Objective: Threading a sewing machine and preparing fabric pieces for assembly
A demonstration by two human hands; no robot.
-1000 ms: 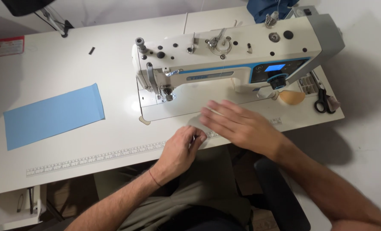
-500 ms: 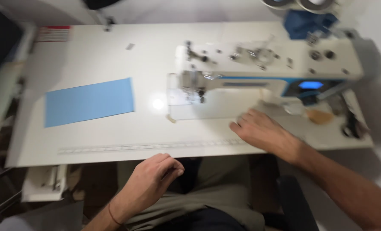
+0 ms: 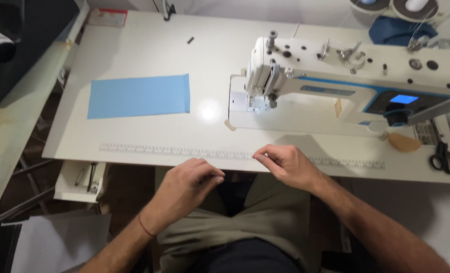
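Hovering just off the near edge of the counter (image 3: 134, 60), above the lap, the left hand (image 3: 184, 187) has its fingers curled loosely inward, thumb meeting the fingertips, and nothing can be made out between them. The right hand (image 3: 288, 164) rests at the counter's front edge, its fingers (image 3: 265, 155) bent and drawn together over the printed ruler strip (image 3: 159, 150) that runs along that edge; whether they pinch anything small there cannot be told. The two hands sit near each other, apart, with the lap in olive trousers (image 3: 265, 222) below them.

Further in, on the left part of the counter, a rectangular piece of light blue fabric (image 3: 139, 96) lies flat, well apart from both hands. To its right stands the white sewing machine (image 3: 346, 86) with blue trim and a lit blue screen (image 3: 403, 99), its needle end toward the fabric. A small tan, rounded piece (image 3: 404, 143) lies just in front of the machine's right end, and black-handled scissors (image 3: 441, 155) lie near the counter's right edge.

At the far side, a small dark object (image 3: 190, 40) lies on the counter, and thread cones (image 3: 406, 6) and a blue bundle (image 3: 394, 31) sit behind the machine.
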